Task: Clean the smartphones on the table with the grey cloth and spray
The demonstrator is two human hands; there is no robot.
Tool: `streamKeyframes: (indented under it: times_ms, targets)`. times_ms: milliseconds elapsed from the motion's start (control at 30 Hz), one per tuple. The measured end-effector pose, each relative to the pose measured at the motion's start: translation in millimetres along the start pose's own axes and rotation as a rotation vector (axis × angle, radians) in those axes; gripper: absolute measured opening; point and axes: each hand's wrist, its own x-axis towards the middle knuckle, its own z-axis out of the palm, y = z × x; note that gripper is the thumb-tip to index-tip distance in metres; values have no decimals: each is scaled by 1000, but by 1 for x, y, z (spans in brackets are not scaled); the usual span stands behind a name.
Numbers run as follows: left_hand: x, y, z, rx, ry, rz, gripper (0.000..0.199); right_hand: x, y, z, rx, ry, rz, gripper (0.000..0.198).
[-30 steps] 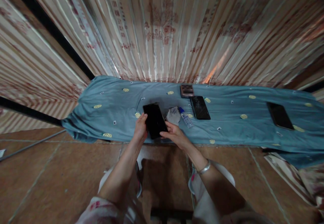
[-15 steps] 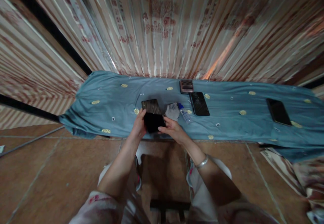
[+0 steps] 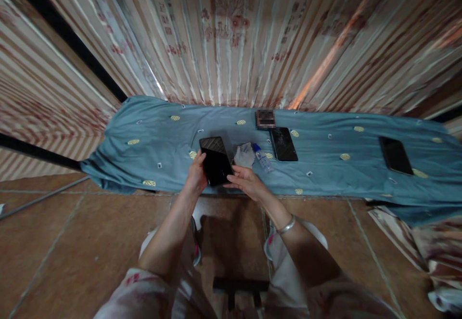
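Observation:
A dark smartphone [image 3: 216, 164] with a glossy black face is held over the near side of the blue cloth, tilted slightly. My left hand [image 3: 197, 173] grips its left edge, thumb on the front. At the lower right corner, my right hand [image 3: 246, 181] is closed on the phone's edge. Just right of the phone lies a crumpled grey cloth [image 3: 244, 155]. Beside that cloth is a small clear bottle [image 3: 264, 161] with a blue cap, lying on its side.
The blue patterned cloth [image 3: 173, 153] covers a long low surface. Another black phone [image 3: 284, 145] lies near a small blurred box [image 3: 265, 119]. A third phone [image 3: 396, 155] is far right. Behind hangs a striped curtain [image 3: 224, 59]; a dark stool edge [image 3: 241, 284] shows between my legs.
The phone's tilt in my hands has shifted slightly, altering the reflection on its face. My right fingers have straightened a little along its edge. The whole view has moved slightly.

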Motion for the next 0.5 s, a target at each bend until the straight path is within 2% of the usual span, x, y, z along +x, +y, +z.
streamKeyframes:
  times_ms: [233,367,500]
  targets:
    - [-1,-1,1,6,3,102,30,3,6,4,-71,40,-17,44]
    - [-1,-4,1,12,-23,126,29,5,12,10,-364,140,-121,55]
    - [0,-11,2,25,24,183,31,6,18,13,-665,263,-216,69]
